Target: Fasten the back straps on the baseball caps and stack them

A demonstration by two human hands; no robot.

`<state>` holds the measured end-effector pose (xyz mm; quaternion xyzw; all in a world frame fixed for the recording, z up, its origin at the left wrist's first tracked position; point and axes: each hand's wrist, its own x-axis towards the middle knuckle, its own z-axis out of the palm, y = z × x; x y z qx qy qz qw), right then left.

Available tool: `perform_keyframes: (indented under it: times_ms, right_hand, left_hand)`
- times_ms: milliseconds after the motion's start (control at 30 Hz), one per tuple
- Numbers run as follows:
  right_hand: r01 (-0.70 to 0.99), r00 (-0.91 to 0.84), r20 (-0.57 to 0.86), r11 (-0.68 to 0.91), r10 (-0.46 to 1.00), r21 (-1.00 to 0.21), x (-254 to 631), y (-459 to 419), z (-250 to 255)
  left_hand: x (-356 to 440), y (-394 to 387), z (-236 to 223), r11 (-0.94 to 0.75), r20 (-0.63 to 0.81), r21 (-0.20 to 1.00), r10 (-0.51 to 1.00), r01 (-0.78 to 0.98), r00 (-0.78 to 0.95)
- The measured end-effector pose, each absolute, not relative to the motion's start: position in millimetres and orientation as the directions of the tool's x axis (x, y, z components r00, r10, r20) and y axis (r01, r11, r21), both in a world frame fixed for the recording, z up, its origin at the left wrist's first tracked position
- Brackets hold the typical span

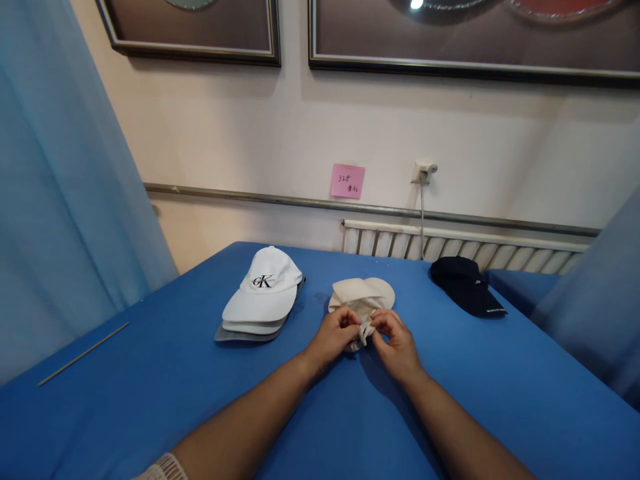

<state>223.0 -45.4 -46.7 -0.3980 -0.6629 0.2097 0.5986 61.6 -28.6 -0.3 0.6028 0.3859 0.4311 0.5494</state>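
A beige baseball cap [363,293] lies in the middle of the blue-covered table, its brim pointing away from me. My left hand [337,331] pinches the left side of the cap's back edge, near the strap. From the other side my right hand [395,339] grips the same back part, thumb and fingers closed on it. The fabric between my fingertips is bunched up, and the fastening there is too small to make out. To the left sits a stack of caps, a white cap [270,280] with black letters on top.
At the right rear of the blue table [200,407] rests a dark cap [465,287]. A thin stick [83,354] lies near the left edge. Behind stand a radiator [385,241] and a wall socket [423,173] with a cord. Blue curtains [65,167] hang at the left.
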Motion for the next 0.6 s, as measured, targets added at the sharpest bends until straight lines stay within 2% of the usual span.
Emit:
perform_keyframes:
  times_ms: [133, 300, 467, 600]
  right_hand:
    - [0.266, 0.044, 0.628, 0.597, 0.777, -0.757, 223.5, -45.2, -46.5]
    - [0.269, 0.056, 0.623, 0.589, 0.78, -0.762, 224.1, -44.8, -47.7]
    - [0.27, 0.048, 0.62, 0.588, 0.783, -0.763, 224.4, -43.6, -49.3]
    - [0.272, 0.035, 0.626, 0.595, 0.779, -0.756, 224.8, -43.1, -49.8]
  left_hand:
    - [58.5, -27.5, -1.2, -0.269, 0.196, 0.95, 0.908, 0.156, 0.37]
    - [57.1, -31.5, -1.0, -0.469, 0.307, 0.788, 0.861, 0.399, 0.405]
    - [58.1, -36.7, 2.2, -0.533, 0.351, 0.644, 0.843, 0.549, 0.407]
    - [58.5, -39.2, 3.6, -0.528, 0.355, 0.589, 0.849, 0.612, 0.391]
